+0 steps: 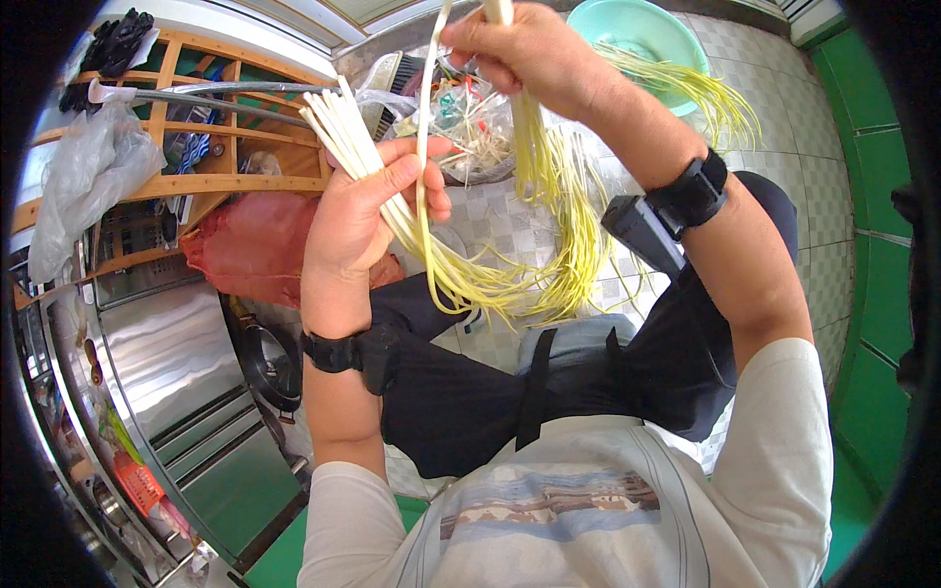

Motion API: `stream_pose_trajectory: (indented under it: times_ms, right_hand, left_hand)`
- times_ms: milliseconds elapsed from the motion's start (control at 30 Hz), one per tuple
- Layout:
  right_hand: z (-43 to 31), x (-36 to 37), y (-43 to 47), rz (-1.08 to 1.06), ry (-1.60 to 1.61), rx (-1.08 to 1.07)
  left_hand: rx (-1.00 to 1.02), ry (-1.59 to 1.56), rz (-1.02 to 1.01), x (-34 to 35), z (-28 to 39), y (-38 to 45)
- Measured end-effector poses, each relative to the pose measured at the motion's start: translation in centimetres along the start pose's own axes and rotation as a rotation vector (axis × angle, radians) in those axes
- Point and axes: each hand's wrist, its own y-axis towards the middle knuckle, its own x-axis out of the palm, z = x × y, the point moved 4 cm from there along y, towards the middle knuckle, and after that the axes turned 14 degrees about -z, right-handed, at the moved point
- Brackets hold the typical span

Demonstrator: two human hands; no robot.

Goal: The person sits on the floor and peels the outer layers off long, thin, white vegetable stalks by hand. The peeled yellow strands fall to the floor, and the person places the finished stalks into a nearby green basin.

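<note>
My left hand (353, 220) grips a bundle of blanched garlic chives (349, 143), white stem ends up and to the left. Their thin yellow leaves droop towards my lap. My right hand (548, 62), raised at the top of the view, is closed around a second bundle of chives (526, 140), which hangs leaves down. One single chive stalk (424, 95) runs from the fingertips of my right hand down past my left thumb. Its upper end is cut off by the picture's edge. More yellow leaves (581, 220) trail below and between both hands.
Beyond the hands sits a plastic bag of trimmings (478, 151). A mint-green basin (680, 44) holds more chives (662, 73), leaves over its rim. On the left are a red mesh sack (250, 242), a wooden rack (242, 184), a black pan (272, 367) and a steel cabinet (169, 353).
</note>
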Motion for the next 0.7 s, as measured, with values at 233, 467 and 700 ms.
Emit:
stream_pose_trajectory:
  times_ms: [233, 467, 700]
  right_hand:
    - [1.2, 5.3, -1.3, -0.366, 0.193, 0.082]
    - [0.5, 3.9, -0.5, -0.342, -0.127, 0.053]
    - [0.7, -0.2, 0.8, 0.1, 0.21, -0.053]
  left_hand:
    - [0.118, 0.015, 0.034, -0.4, 0.2, 0.5]
    - [0.085, 0.006, 0.144, -1.2, -0.4, 0.0]
    - [0.123, 0.023, 0.171, -2.0, -0.1, -0.2]
